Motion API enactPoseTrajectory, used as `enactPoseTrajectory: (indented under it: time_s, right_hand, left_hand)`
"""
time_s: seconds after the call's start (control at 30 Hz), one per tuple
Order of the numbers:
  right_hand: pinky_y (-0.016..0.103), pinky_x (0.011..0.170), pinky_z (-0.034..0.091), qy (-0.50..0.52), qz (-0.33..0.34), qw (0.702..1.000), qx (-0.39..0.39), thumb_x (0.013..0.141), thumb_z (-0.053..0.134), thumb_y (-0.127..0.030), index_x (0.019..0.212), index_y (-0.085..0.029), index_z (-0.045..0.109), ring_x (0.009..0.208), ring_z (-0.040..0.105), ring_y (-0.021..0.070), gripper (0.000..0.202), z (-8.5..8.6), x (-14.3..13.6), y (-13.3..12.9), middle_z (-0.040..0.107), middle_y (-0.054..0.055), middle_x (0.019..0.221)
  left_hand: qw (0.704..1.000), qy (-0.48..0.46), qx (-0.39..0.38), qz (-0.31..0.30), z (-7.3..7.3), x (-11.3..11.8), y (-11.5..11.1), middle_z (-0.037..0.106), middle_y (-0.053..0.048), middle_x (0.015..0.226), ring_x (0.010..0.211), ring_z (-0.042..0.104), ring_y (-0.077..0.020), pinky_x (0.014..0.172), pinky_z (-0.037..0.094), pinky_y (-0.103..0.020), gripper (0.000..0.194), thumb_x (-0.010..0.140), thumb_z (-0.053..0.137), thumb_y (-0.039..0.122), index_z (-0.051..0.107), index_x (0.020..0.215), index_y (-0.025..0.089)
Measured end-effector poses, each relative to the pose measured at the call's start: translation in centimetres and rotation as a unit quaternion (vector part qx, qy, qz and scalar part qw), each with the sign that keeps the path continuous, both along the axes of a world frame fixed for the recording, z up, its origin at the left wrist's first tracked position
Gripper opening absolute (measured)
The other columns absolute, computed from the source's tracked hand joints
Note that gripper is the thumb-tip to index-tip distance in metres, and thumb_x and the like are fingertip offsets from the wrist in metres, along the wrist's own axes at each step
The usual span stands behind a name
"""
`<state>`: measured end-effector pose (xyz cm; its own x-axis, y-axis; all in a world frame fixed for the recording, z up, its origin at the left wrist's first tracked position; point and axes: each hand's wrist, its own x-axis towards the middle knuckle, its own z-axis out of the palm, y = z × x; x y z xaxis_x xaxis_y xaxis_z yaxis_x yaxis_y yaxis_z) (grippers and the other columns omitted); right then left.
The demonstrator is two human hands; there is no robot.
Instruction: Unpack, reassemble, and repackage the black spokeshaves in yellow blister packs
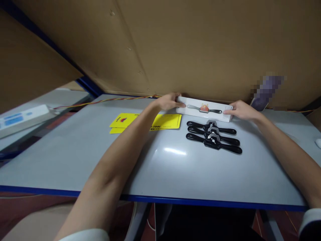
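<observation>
At the back of the table, a long white printed box [215,115] stands on its long edge, its front showing a two-handled tool. My left hand [168,101] grips its left end, thumb on the front. My right hand [241,110] holds the right end the same way; both hands' rear fingers are partly hidden. Just in front of the box lie three black spokeshaves [213,132] in a close stack of rows, with silvery metal parts at their middles. Yellow printed cards [167,121] lie beneath and beside my left forearm, which covers part of them.
The grey tabletop [75,160] has a blue front edge [190,201]. A brown board [200,50] rises behind it. A red-and-yellow cable [120,99] runs along the back. On the left is a white power strip or box [25,118]; a pixelated purple object [268,92] leans at the right.
</observation>
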<state>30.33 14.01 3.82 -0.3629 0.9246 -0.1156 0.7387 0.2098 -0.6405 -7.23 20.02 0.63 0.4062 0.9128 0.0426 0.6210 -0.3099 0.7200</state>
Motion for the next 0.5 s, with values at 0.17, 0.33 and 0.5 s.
enactPoseTrajectory:
  time_s: [0.17,0.33,0.5]
  right_hand:
    - [0.033,0.065,0.051,0.007,0.045,0.999,0.000,0.081,0.073,-0.058,0.081,-0.017,0.074,0.074,0.069,0.0233,0.041,0.4,0.4,0.0,0.076,0.009,0.080]
    - [0.042,0.086,0.056,-0.038,0.055,0.985,0.157,0.096,0.059,-0.045,0.119,-0.018,0.078,0.099,0.075,0.0323,0.040,0.1,0.1,-0.3,0.081,0.011,0.107]
    - [0.049,0.110,0.048,-0.118,0.081,0.957,0.253,0.101,0.044,-0.026,0.152,-0.025,0.058,0.130,0.064,0.0321,0.052,-1.2,-0.8,-1.1,0.066,0.008,0.146]
  left_hand:
    - [1.000,0.011,-0.015,-0.003,0.2,0.4,-0.3,0.060,-0.001,0.077,0.072,0.055,-0.0178,0.065,0.040,-0.029,0.050,0.058,0.077,0.061,0.055,0.080,0.022]
    - [0.998,0.003,0.048,0.048,0.6,0.4,-0.3,0.059,-0.001,0.075,0.072,0.054,-0.0172,0.064,0.039,-0.029,0.049,0.061,0.078,0.057,0.055,0.081,0.020]
    - [0.999,0.015,0.044,-0.006,1.6,0.4,-1.1,0.072,-0.005,0.095,0.088,0.065,-0.0220,0.078,0.049,-0.031,0.057,0.064,0.080,0.058,0.062,0.102,0.018]
